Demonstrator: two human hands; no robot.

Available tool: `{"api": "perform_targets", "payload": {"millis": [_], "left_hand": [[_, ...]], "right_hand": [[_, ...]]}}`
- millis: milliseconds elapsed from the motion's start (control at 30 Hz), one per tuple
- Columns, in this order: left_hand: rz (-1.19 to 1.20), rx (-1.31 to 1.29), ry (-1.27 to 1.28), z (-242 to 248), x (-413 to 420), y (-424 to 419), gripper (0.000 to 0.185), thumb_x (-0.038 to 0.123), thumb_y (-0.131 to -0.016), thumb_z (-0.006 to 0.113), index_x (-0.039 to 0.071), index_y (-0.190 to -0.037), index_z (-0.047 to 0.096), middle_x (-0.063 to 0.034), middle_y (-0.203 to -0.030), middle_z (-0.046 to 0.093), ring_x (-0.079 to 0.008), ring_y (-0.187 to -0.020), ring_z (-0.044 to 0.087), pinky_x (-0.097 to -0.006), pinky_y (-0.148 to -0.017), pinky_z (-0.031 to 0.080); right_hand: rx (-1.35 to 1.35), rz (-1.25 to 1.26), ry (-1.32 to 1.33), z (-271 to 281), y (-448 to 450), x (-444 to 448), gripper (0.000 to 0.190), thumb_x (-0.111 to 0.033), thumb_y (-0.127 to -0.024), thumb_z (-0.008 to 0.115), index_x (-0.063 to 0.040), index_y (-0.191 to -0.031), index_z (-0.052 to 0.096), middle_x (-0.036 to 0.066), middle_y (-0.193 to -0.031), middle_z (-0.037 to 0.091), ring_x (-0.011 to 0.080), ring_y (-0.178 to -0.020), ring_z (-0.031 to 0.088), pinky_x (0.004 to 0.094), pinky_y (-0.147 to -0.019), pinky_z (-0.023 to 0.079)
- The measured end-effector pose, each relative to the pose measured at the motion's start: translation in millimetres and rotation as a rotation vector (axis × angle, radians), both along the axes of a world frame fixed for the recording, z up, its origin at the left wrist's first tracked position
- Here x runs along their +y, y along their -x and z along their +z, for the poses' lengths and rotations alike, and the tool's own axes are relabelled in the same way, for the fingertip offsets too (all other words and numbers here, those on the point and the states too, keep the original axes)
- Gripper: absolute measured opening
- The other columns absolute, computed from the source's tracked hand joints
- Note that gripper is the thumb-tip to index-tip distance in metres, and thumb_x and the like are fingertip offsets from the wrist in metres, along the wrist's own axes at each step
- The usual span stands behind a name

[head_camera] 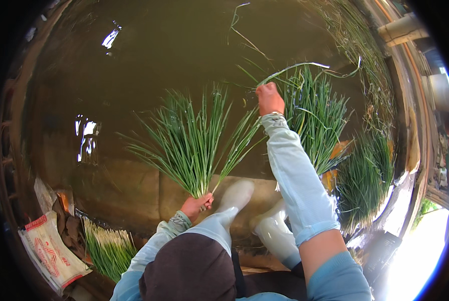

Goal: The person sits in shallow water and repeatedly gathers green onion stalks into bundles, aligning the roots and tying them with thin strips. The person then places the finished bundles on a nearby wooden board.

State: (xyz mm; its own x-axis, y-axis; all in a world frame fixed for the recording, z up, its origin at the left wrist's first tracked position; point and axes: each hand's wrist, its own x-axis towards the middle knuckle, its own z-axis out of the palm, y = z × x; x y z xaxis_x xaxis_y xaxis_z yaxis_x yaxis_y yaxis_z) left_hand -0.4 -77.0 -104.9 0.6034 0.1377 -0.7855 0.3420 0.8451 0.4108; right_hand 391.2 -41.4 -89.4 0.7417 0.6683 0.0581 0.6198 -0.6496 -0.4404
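Note:
My left hand [197, 207] grips a fanned bunch of green onions or chives [194, 139] by its pale base, leaves spread over the brown water [142, 71]. To the right, a thinner cluster of stems splays apart from the main bunch. My right hand [270, 98] is stretched forward over the water, fingers closed. From its fingers trails a long pale leaf [296, 68], curving to the right. Just right of that hand lies a heap of the same greens [314, 109], with loose bent leaves on top. The fingertips of the right hand are hidden.
Another bundle of greens [365, 177] lies at the right. At lower left are stacked greens [108, 248] with pale ends and a printed sack [55, 252]. White boots [235, 197] stand by the submerged ledge [123, 188]. Cut leaves [359, 45] float along the right wooden edge.

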Motion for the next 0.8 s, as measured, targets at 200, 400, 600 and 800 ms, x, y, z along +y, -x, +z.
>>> {"api": "perform_targets", "payload": {"millis": [200, 400, 600, 800], "left_hand": [[-0.03, -0.011, 0.059, -13.0, -7.3, 9.4, 0.017, 0.022, -0.093, 0.059, 0.006, -0.092, 0.061, -0.0012, -0.079, 0.06, -0.0103, -0.069, 0.056, -0.0262, -0.065, 0.048], [-0.004, -0.103, 0.352, -15.2, 2.4, 8.0, 0.036, 0.031, -0.099, 0.047, 0.001, -0.119, 0.054, -0.004, -0.086, 0.06, -0.0164, -0.07, 0.061, -0.0311, -0.07, 0.052], [-0.018, -0.222, 0.447, 19.1, 12.7, 1.3, 0.028, 0.021, -0.098, 0.048, -0.001, -0.115, 0.05, -0.0014, -0.076, 0.051, -0.0139, -0.076, 0.057, -0.0397, -0.105, 0.042], [0.382, -0.451, 0.695, 93.1, 57.1, -36.1, 0.014, 0.007, -0.088, 0.054, 0.0, -0.1, 0.049, 0.0, -0.073, 0.051, -0.0147, -0.074, 0.056, -0.0411, -0.095, 0.046]], "right_hand": [[0.301, 0.218, -0.425, 11.4, 61.7, -32.1, 0.01, -0.013, -0.087, 0.061, -0.013, -0.096, 0.062, 0.008, -0.094, 0.061, 0.0301, -0.084, 0.062, 0.0362, -0.07, 0.052], [0.406, 0.409, -0.327, 11.5, 168.5, -99.9, 0.013, -0.012, -0.087, 0.061, -0.007, -0.1, 0.062, 0.01, -0.096, 0.063, 0.0274, -0.087, 0.064, 0.0329, -0.075, 0.052], [0.892, -0.148, -0.374, 6.3, 199.7, -155.9, 0.013, -0.01, -0.096, 0.049, -0.001, -0.097, 0.058, 0.008, -0.084, 0.065, 0.0124, -0.068, 0.065, 0.0259, -0.062, 0.053], [0.795, -0.135, -0.029, -16.2, 202.9, -196.2, 0.016, -0.018, -0.094, 0.053, -0.004, -0.097, 0.06, 0.007, -0.082, 0.069, 0.0137, -0.068, 0.069, 0.0276, -0.063, 0.055]]}}
